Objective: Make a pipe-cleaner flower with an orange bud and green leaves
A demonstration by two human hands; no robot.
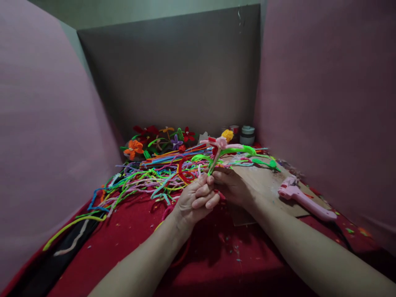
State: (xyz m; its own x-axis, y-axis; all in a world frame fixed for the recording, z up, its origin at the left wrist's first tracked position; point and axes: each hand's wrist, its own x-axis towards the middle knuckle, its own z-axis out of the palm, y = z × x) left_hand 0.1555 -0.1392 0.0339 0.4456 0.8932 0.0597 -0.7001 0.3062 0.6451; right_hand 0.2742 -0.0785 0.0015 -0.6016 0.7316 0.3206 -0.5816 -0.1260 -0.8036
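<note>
My left hand [196,198] and my right hand [232,187] meet at the middle of the table, both closed around the green stem of a pipe-cleaner flower [221,145]. The flower has pink petals, a yellow fuzzy tip and a green leaf bending to the right. Its stem rises tilted from between my fingers. A heap of loose pipe cleaners [148,177] in many colours lies just behind and left of my hands.
Finished pipe-cleaner flowers [154,140] lie at the back. A pink glue gun [305,200] rests on a brown board [266,185] to the right. Small jars [247,135] stand at the back right. Red cloth [130,231] covers the table, with pink walls on both sides.
</note>
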